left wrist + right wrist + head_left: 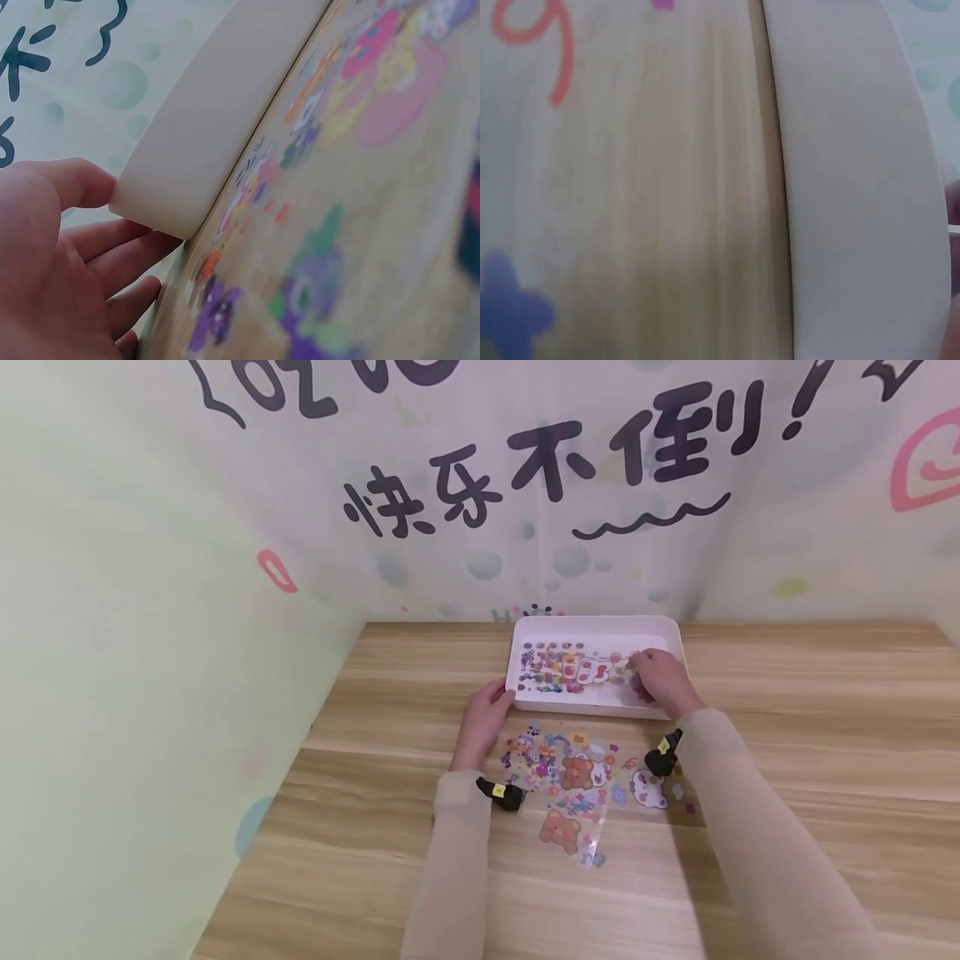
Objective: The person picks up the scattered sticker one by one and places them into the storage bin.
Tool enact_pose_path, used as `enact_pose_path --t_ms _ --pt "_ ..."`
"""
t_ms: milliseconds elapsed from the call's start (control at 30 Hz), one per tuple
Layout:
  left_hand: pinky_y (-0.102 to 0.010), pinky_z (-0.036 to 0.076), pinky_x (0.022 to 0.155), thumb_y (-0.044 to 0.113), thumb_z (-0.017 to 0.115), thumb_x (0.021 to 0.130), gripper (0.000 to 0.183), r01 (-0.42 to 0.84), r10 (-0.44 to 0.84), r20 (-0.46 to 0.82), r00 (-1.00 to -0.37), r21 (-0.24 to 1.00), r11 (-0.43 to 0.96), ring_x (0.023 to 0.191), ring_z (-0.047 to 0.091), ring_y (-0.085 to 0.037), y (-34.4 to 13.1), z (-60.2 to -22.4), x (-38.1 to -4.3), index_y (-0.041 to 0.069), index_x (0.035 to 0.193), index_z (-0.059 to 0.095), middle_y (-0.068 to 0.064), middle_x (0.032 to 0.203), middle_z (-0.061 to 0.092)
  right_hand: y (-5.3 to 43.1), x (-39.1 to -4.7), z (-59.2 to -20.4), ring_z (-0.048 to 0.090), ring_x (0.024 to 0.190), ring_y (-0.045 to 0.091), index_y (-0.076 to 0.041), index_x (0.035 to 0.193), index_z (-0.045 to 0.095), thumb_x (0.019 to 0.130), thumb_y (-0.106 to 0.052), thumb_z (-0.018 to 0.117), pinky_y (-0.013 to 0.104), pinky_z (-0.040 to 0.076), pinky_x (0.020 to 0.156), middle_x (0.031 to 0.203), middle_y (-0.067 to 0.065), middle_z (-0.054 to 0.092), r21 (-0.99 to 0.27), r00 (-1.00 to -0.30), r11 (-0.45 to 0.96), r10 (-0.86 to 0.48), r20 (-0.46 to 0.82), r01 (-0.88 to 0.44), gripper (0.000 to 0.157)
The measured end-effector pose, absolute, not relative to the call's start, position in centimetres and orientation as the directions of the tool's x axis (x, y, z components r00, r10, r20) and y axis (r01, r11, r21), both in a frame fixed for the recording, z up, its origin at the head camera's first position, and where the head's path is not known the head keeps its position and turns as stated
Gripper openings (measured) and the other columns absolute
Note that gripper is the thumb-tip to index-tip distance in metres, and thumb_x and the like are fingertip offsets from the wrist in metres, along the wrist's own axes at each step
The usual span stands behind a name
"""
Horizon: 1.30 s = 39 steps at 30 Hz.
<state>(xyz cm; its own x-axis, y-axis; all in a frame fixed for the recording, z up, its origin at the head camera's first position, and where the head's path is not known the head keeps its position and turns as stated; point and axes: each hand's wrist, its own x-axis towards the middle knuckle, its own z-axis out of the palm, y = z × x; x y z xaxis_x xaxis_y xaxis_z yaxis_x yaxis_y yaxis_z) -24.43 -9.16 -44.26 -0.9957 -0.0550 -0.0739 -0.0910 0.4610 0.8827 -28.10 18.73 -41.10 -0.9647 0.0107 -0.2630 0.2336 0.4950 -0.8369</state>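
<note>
The tray, white and shallow, sits at centre-right of the frame on the table, with sticker sheets inside it. The left hand grips the tray's near-left corner, thumb on one side and fingers on the other. The right hand reaches into the tray's right end, its fingers bent down at the stickers; whether they pinch a sheet cannot be told. More clear sheets lie overlapped on the table, below the tray in the frame.

The thin sheets look likely to cling together, so lifting one could drag out others. A fingertip could slide off a flat edge against the tray floor, or crease the film. If the left hand pulls at the corner, the tray could skid or tip.

Across the upper frame, the backdrop reads "快乐不倒!" in bold black; the line above is cut off. The yellow tags on the black wrist cameras are too small to read.
</note>
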Motion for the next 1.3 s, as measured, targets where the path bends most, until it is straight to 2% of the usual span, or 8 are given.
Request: enact_pose_path --t_ms 167,433,633,833,1000,1300 --pt "-0.03 0.034 0.098 0.038 0.048 0.089 0.043 -0.097 -0.068 -0.074 -0.995 0.883 0.459 0.118 0.043 -0.012 -9.1 -44.2 -24.5 0.023 0.13 0.047 0.004 0.129 0.049 18.6 -28.4 -41.0 0.05 0.066 0.021 -0.003 0.109 0.046 0.094 -0.039 0.032 0.028 0.045 0.057 0.08 0.01 0.052 -0.818 -0.964 0.527 0.008 -0.267 0.231 0.041" --pt "-0.029 0.035 0.097 0.037 0.048 0.089 0.044 -0.094 -0.071 -0.069 -0.995 0.886 0.454 0.117 0.044 -0.011 -9.2 -44.2 -24.7 0.022 0.13 0.047 0.003 0.129 0.049 18.5 -28.6 -41.0 0.05 0.07 0.021 -0.003 0.12 0.044 0.092 -0.031 0.045 0.027 0.044 0.057 0.087 0.012 0.054 -0.817 -0.967 0.539 -0.017 -0.255 0.206 0.04" --pt "-0.031 0.035 0.097 0.036 0.049 0.089 0.043 -0.089 -0.071 -0.064 -0.995 0.888 0.452 0.117 0.044 -0.013 -9.2 -44.2 -24.7 0.021 0.129 0.048 0.003 0.128 0.05 18.6 -28.6 -41.4 0.051 0.071 0.022 -0.005 0.119 0.047 0.088 -0.039 0.052 0.028 0.044 0.058 0.087 0.011 0.055 -0.792 -0.968 0.577 -0.012 -0.25 0.197 0.046" --pt "-0.031 0.035 0.097 0.036 0.049 0.089 0.043 -0.085 -0.065 -0.062 -0.996 0.887 0.454 0.117 0.045 -0.013 -9.2 -44.5 -24.6 0.021 0.129 0.048 0.002 0.128 0.05 18.5 -28.6 -42.2 0.054 0.067 0.021 -0.007 0.115 0.052 0.086 -0.045 0.053 0.028 0.045 0.057 0.085 0.009 0.059 -0.752 -0.963 0.63 -0.024 -0.269 0.194 0.047" --pt "-0.029 0.037 0.095 0.036 0.049 0.089 0.043 -0.079 -0.058 -0.059 -0.997 0.888 0.453 0.115 0.046 -0.012 -9.1 -44.7 -24.6 0.02 0.129 0.048 0.002 0.127 0.051 18.5 -28.4 -42.5 0.056 0.065 0.019 -0.006 0.115 0.053 0.084 -0.046 0.054 0.028 0.047 0.057 0.085 0.009 0.061 -0.767 -0.962 0.608 -0.018 -0.271 0.205 0.051" --pt "-0.031 0.036 0.096 0.037 0.049 0.089 0.043 -0.093 -0.065 -0.072 -0.995 0.888 0.451 0.116 0.045 -0.013 -9.2 -44.6 -24.5 0.021 0.129 0.048 0.003 0.127 0.05 18.6 -28.5 -42.1 0.056 0.075 0.023 -0.007 0.133 0.037 0.089 -0.034 0.05 0.027 0.047 0.06 0.092 0.013 0.058 -0.791 -0.953 0.576 -0.064 -0.295 0.206 0.053"
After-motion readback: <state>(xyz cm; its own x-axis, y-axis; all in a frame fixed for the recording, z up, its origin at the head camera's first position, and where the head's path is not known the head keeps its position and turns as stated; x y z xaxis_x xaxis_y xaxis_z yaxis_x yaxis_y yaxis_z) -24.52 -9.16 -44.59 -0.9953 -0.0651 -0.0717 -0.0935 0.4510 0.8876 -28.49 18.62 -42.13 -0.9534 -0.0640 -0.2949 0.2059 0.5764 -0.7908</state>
